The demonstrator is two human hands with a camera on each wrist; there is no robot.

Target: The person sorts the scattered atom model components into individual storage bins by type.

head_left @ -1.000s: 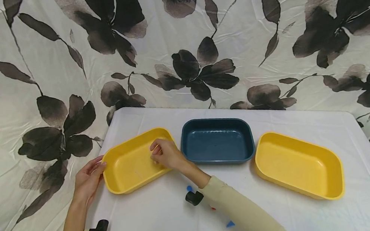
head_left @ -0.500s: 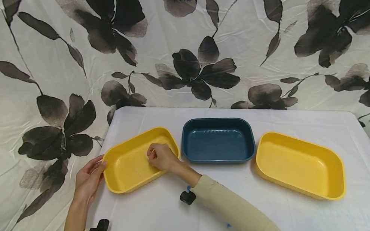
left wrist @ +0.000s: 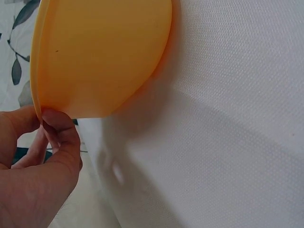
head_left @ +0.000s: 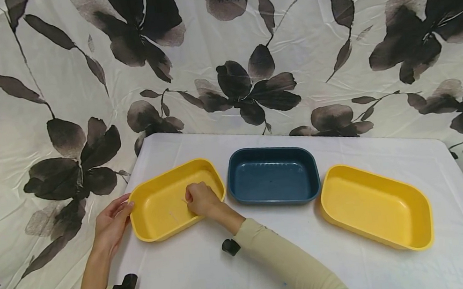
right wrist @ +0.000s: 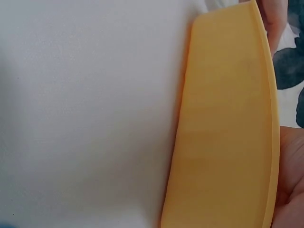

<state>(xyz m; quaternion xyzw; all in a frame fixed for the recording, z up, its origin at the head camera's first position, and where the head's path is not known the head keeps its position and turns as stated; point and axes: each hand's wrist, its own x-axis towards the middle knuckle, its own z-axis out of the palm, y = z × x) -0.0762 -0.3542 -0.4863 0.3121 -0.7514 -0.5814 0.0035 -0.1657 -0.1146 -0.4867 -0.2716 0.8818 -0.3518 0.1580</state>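
Observation:
In the head view, my left hand (head_left: 111,223) holds the left end of a shallow yellow tray (head_left: 149,208). The left wrist view has its thumb and fingers (left wrist: 61,130) pinching the rim of that tray (left wrist: 104,52). My right hand (head_left: 202,199) is inside the tray, toward its right side, with curled fingers. A thin pale sliver (head_left: 184,200) shows at its fingertips. Another faint pale strip (head_left: 173,215) lies on the tray floor. From the right wrist, the tray's outer wall (right wrist: 223,118) hides the fingers, leaving part of the palm (right wrist: 290,175) visible.
A dark blue tray (head_left: 273,178) stands right of the first tray, and a second yellow tray (head_left: 376,209) sits farther right at an angle. A small blue piece (head_left: 285,284) peeks out beside the right sleeve (head_left: 285,256). Floral cloth (head_left: 246,44) hangs behind the white table (head_left: 178,282).
My right hand has shifted slightly left and toward me within the tray, its fingers turned lower. The right forearm now covers blue and red pieces seen earlier. My left hand stays put.

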